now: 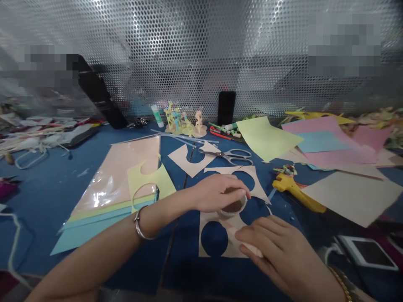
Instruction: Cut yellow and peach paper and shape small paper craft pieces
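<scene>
A perforated metal panel (189, 42) rises behind the blue tabletop (185, 272), perhaps giving the black phone (226, 108) something to lean on. The left hand (214, 193) grips the round container (233, 214) from above, apparently to steady it over the hole-cut pink paper (234, 248). Just beside it, the right hand (280, 247) pinches a small pale piece (254, 250) between thumb and fingers, seemingly for close control. The scissors (223, 154) lie beyond, within easy reach.

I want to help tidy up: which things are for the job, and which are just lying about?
Probably in use:
- round thing, in the left hand
- pale piece, in the right hand
- paper with round holes

Probably lying about:
- scissors
- glue stick
- black phone
</scene>
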Tool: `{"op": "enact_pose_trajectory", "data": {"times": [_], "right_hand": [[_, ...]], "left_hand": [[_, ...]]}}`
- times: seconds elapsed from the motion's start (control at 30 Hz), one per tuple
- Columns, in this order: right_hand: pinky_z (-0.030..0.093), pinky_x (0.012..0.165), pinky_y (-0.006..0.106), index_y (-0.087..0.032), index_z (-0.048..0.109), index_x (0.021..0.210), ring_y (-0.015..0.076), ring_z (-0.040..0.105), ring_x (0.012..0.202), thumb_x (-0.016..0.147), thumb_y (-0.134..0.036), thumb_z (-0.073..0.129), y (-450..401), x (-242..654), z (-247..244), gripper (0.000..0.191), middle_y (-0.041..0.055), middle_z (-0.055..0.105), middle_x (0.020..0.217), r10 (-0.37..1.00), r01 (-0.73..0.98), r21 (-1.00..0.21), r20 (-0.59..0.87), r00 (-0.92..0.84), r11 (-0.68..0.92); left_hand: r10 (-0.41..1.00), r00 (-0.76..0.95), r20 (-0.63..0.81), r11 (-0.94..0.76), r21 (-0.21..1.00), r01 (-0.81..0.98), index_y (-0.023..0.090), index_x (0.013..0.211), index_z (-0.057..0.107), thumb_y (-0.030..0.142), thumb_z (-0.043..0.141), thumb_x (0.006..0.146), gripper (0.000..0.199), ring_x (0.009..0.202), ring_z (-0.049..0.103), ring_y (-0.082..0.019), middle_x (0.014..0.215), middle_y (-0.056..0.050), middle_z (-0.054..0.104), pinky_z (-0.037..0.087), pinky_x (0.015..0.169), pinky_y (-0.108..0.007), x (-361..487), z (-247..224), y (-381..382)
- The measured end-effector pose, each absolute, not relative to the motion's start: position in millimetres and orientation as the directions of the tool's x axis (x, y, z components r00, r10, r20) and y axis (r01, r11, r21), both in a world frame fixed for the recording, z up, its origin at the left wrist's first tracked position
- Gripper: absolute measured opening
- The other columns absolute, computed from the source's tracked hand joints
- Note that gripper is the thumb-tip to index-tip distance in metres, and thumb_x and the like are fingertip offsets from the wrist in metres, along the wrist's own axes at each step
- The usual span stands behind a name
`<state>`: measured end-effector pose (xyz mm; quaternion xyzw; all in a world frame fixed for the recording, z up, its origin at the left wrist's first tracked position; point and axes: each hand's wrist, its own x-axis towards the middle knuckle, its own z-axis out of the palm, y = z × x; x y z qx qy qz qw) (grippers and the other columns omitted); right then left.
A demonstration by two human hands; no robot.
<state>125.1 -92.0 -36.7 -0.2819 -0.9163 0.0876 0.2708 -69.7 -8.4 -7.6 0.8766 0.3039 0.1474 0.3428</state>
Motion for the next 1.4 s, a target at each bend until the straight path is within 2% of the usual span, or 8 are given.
{"op": "enact_pose_trajectory", "data": {"times": [0.23, 0.37, 0.53, 0.7, 0.93, 1.07, 1.23, 1.4], "right_hand": [[0.034, 0.06, 0.032, -0.017, 0.06, 0.098, 0.0169, 0.057, 0.067, 0.092, -0.014, 0.048, -86, 117, -42, 0.014, 0.0002, 0.069, 0.081, 0.504, 0.447, -0.235, 0.465, -0.728, 0.863], [0.036, 0.06, 0.033, -0.016, 0.059, 0.097, 0.0173, 0.058, 0.067, 0.091, -0.011, 0.046, -86, 118, -40, 0.016, 0.0014, 0.069, 0.082, 0.512, 0.46, -0.225, 0.396, -0.762, 0.859], [0.039, 0.06, 0.032, -0.018, 0.06, 0.09, 0.0172, 0.057, 0.065, 0.092, -0.012, 0.046, -87, 128, -40, 0.015, 0.0017, 0.068, 0.078, 0.579, 0.497, -0.302, 0.349, -0.737, 0.814], [0.044, 0.068, 0.031, -0.021, 0.058, 0.096, 0.0176, 0.061, 0.075, 0.094, -0.02, 0.045, -82, 142, -37, 0.012, 0.001, 0.069, 0.086, 0.683, 0.546, -0.437, 0.269, -0.679, 0.715], [0.048, 0.066, 0.025, -0.025, 0.054, 0.094, 0.0148, 0.065, 0.077, 0.096, -0.035, 0.041, -60, 154, -27, 0.017, -0.0009, 0.069, 0.087, 0.877, 0.624, -0.716, -0.034, -0.48, 0.314], [0.049, 0.066, 0.028, -0.023, 0.054, 0.094, 0.0174, 0.064, 0.077, 0.095, -0.038, 0.043, -45, 154, -26, 0.019, 0.002, 0.068, 0.085, 0.892, 0.586, -0.773, -0.06, -0.447, 0.242], [0.047, 0.061, 0.028, -0.022, 0.052, 0.088, 0.0159, 0.062, 0.067, 0.094, -0.042, 0.043, -25, 153, -29, 0.023, -0.0006, 0.063, 0.073, 0.889, 0.584, -0.775, -0.067, -0.454, 0.24], [0.05, 0.061, 0.029, -0.022, 0.051, 0.087, 0.0161, 0.064, 0.068, 0.093, -0.041, 0.043, -10, 150, -25, 0.022, 0.0021, 0.067, 0.079, 0.873, 0.56, -0.797, -0.089, -0.48, 0.227]], "left_hand": [[0.624, 0.779, 0.064, -0.605, 0.67, 0.43, 0.02, 0.106, 0.065, 0.025, 0.038, 0.096, 0.03, 0.097, 0.06, -0.016, 0.107, -0.003, 0.066, 0.043, 0.084, -0.026, -70, -8, -6], [0.617, 0.784, 0.069, -0.612, 0.668, 0.423, 0.021, 0.107, 0.065, 0.026, 0.036, 0.096, 0.03, 0.099, 0.06, -0.017, 0.108, -0.004, 0.066, 0.043, 0.085, -0.027, -70, -9, -6], [0.627, 0.777, 0.065, -0.606, 0.667, 0.433, 0.023, 0.106, 0.064, 0.029, 0.035, 0.097, 0.031, 0.099, 0.06, -0.018, 0.108, -0.003, 0.066, 0.043, 0.087, -0.029, -71, -9, -7], [0.625, 0.777, 0.068, -0.608, 0.668, 0.43, 0.023, 0.107, 0.064, 0.03, 0.034, 0.097, 0.032, 0.1, 0.059, -0.018, 0.109, -0.003, 0.065, 0.043, 0.087, -0.029, -71, -10, -8], [0.646, 0.753, 0.125, -0.661, 0.586, 0.469, 0.024, 0.111, 0.065, 0.03, 0.035, 0.097, 0.034, 0.107, 0.05, -0.02, 0.113, -0.006, 0.056, 0.038, 0.093, -0.033, -70, -9, -11], [0.684, 0.722, 0.102, -0.65, 0.536, 0.539, 0.029, 0.115, 0.064, 0.033, 0.032, 0.098, 0.037, 0.102, 0.046, -0.021, 0.105, -0.006, 0.05, 0.038, 0.09, -0.036, -70, -7, -14], [0.695, 0.713, 0.092, -0.64, 0.529, 0.556, 0.025, 0.111, 0.066, 0.035, 0.027, 0.099, 0.042, 0.096, 0.044, -0.021, 0.099, -0.006, 0.047, 0.038, 0.083, -0.035, -69, -6, -14], [0.687, 0.72, 0.099, -0.647, 0.533, 0.545, 0.025, 0.11, 0.064, 0.036, 0.023, 0.1, 0.045, 0.092, 0.044, -0.021, 0.096, -0.005, 0.048, 0.037, 0.081, -0.035, -69, -7, -14]]}}
